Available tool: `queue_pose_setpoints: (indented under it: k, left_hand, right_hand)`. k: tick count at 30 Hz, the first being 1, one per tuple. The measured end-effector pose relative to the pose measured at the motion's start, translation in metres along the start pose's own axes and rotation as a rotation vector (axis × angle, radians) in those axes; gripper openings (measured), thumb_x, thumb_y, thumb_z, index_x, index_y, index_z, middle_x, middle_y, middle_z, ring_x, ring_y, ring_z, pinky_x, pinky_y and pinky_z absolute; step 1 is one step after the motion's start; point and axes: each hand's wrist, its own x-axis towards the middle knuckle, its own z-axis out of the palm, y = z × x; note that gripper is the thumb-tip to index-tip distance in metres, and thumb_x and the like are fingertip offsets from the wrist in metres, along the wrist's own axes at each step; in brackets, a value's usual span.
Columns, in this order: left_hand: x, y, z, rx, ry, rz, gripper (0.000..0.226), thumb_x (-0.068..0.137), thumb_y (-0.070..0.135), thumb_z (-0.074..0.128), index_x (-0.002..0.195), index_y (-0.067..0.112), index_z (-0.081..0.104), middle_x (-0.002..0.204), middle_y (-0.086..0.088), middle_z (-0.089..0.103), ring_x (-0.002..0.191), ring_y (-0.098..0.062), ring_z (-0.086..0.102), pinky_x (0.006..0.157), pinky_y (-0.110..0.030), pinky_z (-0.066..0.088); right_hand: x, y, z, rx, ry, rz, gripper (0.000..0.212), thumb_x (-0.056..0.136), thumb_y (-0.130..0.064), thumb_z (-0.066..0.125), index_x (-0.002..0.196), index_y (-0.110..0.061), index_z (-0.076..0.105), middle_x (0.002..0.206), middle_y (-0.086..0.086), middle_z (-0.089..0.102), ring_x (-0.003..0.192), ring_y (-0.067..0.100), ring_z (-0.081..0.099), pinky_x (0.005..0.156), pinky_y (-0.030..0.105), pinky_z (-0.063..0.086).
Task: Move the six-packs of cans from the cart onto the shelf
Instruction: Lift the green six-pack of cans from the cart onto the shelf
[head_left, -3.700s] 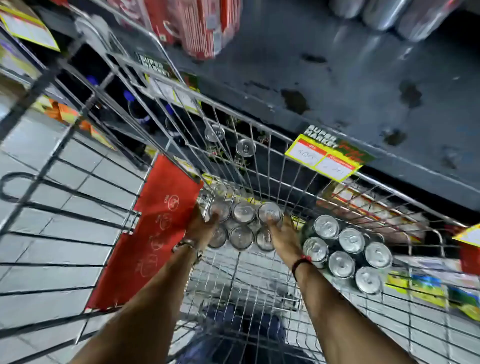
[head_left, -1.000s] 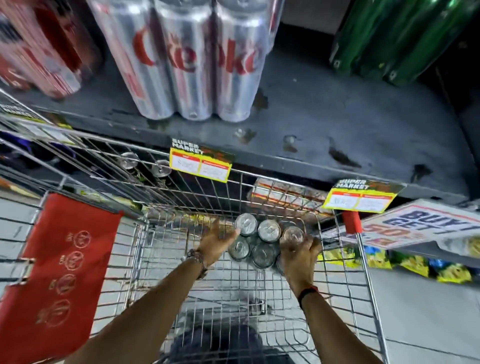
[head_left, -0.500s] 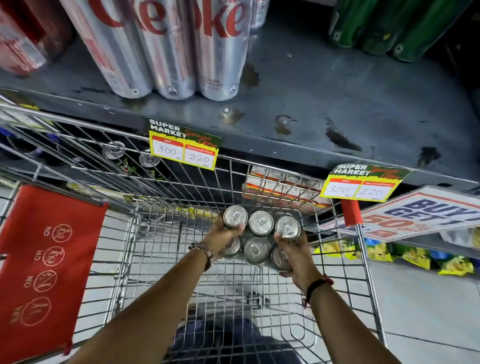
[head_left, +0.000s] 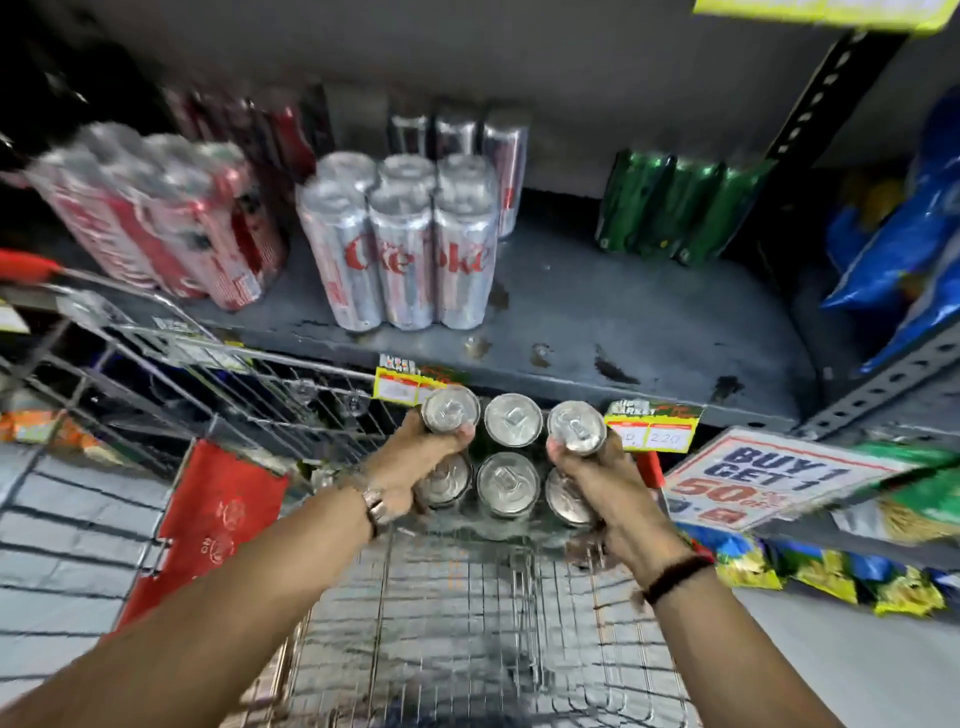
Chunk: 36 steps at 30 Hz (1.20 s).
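Observation:
I hold a six-pack of silver cans (head_left: 511, 457) upright above the wire cart (head_left: 467, 634), its tops facing me, just in front of the dark metal shelf (head_left: 623, 322). My left hand (head_left: 410, 467) grips the pack's left side and my right hand (head_left: 597, 483) grips its right side. On the shelf stand a silver six-pack (head_left: 405, 249) in the middle, a red six-pack (head_left: 156, 218) to the left and a green pack (head_left: 670, 208) at the back right. The basket below my hands looks bare.
Yellow price tags (head_left: 654, 426) hang on the shelf's front edge. A "buy 1 get 1" sign (head_left: 769, 478) and snack bags (head_left: 831, 571) sit low on the right. A red cart flap (head_left: 208, 514) is at the left. The shelf's front right part is bare.
Both hands have lifted the six-pack up out of the cart, close to the shelf's edge. My view has tilted up, so more of the shelf shows.

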Motion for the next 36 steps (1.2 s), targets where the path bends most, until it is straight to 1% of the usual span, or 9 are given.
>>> queue_pose_setpoints:
  k: [5, 9, 12, 16, 20, 23, 28, 32, 36]
  left_hand:
    - [-0.021, 0.069, 0.0, -0.035, -0.17, -0.019, 0.017, 0.085, 0.004, 0.051, 0.076, 0.018, 0.056, 0.073, -0.003, 0.053, 0.067, -0.012, 0.049, 0.063, -0.027, 0.04]
    - [-0.02, 0.117, 0.015, -0.016, -0.21, -0.138, 0.011, 0.088, 0.016, 0.046, 0.08, 0.016, 0.052, 0.08, -0.01, 0.055, 0.07, -0.023, 0.052, 0.066, -0.039, 0.043]
    - [-0.002, 0.148, 0.033, -0.062, -0.241, -0.223, 0.016, 0.09, 0.018, 0.039, 0.093, 0.009, 0.051, 0.102, -0.016, 0.053, 0.097, -0.032, 0.052, 0.086, -0.059, 0.037]
    - [0.036, 0.176, 0.06, -0.072, -0.262, -0.259, 0.014, 0.089, 0.018, 0.035, 0.089, 0.011, 0.047, 0.098, -0.018, 0.052, 0.098, -0.036, 0.046, 0.1, -0.07, 0.016]
    - [0.077, 0.187, 0.078, -0.02, -0.197, -0.221, 0.038, 0.088, 0.017, 0.041, 0.124, 0.005, 0.037, 0.134, -0.019, 0.04, 0.124, -0.04, 0.033, 0.099, -0.074, 0.011]
    - [0.101, 0.187, 0.094, -0.01, -0.216, -0.237, 0.043, 0.09, 0.018, 0.039, 0.13, 0.006, 0.032, 0.124, -0.017, 0.045, 0.112, -0.037, 0.043, 0.092, -0.068, 0.028]
    - [0.13, 0.173, 0.101, 0.066, -0.243, -0.26, 0.049, 0.086, 0.023, 0.044, 0.132, 0.012, 0.031, 0.144, -0.019, 0.032, 0.128, -0.045, 0.03, 0.088, -0.076, 0.026]
    - [0.123, 0.169, 0.095, 0.078, -0.325, -0.179, 0.038, 0.081, 0.046, 0.05, 0.108, 0.02, 0.052, 0.124, -0.009, 0.053, 0.109, -0.031, 0.05, 0.078, -0.056, 0.042]
    - [0.097, 0.136, 0.08, 0.03, -0.413, 0.064, 0.098, 0.031, 0.065, 0.074, 0.119, 0.034, 0.042, 0.113, 0.021, 0.055, 0.099, 0.008, 0.052, 0.082, -0.018, 0.045]
  right_hand:
    - [-0.028, -0.063, -0.022, -0.078, -0.008, -0.148, 0.022, 0.08, -0.036, 0.064, 0.097, -0.029, 0.051, 0.086, -0.015, 0.06, 0.078, 0.006, 0.057, 0.047, 0.034, 0.053]
    - [-0.027, -0.117, -0.047, -0.197, 0.019, -0.265, 0.042, 0.08, -0.038, 0.063, 0.115, -0.02, 0.05, 0.102, -0.002, 0.063, 0.087, 0.016, 0.059, 0.061, 0.034, 0.052]
    - [-0.015, -0.155, -0.064, -0.248, 0.04, -0.267, 0.039, 0.079, -0.042, 0.062, 0.113, -0.024, 0.051, 0.098, -0.001, 0.061, 0.083, 0.017, 0.059, 0.048, 0.035, 0.054]
    - [0.013, -0.19, -0.082, -0.297, 0.075, -0.237, 0.038, 0.079, -0.044, 0.062, 0.11, -0.027, 0.05, 0.099, -0.002, 0.058, 0.088, 0.022, 0.056, 0.047, 0.046, 0.055]
    - [0.046, -0.204, -0.093, -0.3, 0.104, -0.192, 0.048, 0.076, -0.043, 0.065, 0.116, -0.022, 0.049, 0.108, 0.005, 0.057, 0.095, 0.028, 0.057, 0.039, 0.048, 0.051]
    - [0.069, -0.206, -0.101, -0.309, 0.123, -0.139, 0.056, 0.077, -0.044, 0.064, 0.123, -0.019, 0.045, 0.112, 0.006, 0.052, 0.105, 0.033, 0.055, 0.052, 0.051, 0.056]
    - [0.097, -0.19, -0.111, -0.281, 0.065, -0.12, 0.05, 0.08, -0.047, 0.059, 0.121, -0.022, 0.048, 0.11, 0.004, 0.055, 0.079, 0.02, 0.053, 0.059, 0.048, 0.055]
    - [0.103, -0.179, -0.123, -0.196, -0.028, -0.142, 0.057, 0.08, -0.061, 0.048, 0.126, -0.027, 0.044, 0.119, -0.003, 0.053, 0.104, 0.02, 0.052, 0.066, 0.042, 0.055]
    - [0.103, -0.13, -0.146, -0.086, -0.112, -0.324, 0.085, 0.061, -0.05, 0.074, 0.134, -0.029, 0.036, 0.133, -0.008, 0.049, 0.12, 0.012, 0.049, 0.092, 0.037, 0.048]
